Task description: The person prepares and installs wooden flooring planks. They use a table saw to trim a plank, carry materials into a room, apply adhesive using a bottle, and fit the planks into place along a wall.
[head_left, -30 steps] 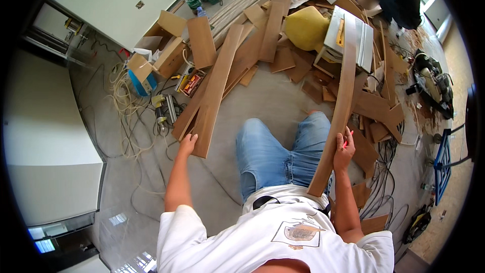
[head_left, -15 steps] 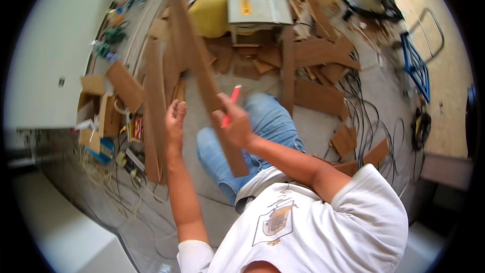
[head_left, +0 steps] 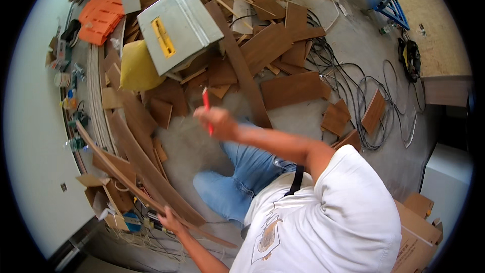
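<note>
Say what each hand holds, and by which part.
Left hand: a long wooden plank, toward the end nearer the body.
Right hand: a red pencil, around its middle.

Fairly bright, diffuse lt., soft shadows; R fingers [head_left: 203, 115] slightly blurred; edges bent, corners blk.

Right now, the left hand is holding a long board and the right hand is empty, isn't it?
Not quite: the right hand isn't empty. The head view shows it holding a slim red stick. The left hand does hold a long board.
</note>
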A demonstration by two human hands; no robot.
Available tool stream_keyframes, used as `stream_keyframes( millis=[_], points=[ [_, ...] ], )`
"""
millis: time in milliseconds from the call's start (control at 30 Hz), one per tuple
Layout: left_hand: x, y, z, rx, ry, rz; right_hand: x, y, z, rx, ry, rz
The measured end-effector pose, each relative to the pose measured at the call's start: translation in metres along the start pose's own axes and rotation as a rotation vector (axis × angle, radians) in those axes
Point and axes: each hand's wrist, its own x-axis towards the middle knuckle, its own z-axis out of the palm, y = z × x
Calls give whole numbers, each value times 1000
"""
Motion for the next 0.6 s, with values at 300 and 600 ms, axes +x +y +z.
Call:
stream_keyframes(
  millis=[300, 600],
  points=[
    [-61, -33, 26, 60, 170, -80, 290, 193, -132, -649, 147, 124],
    [-72, 61, 53, 866, 239, -134, 527, 275, -63, -814, -141, 83]
  ],
)
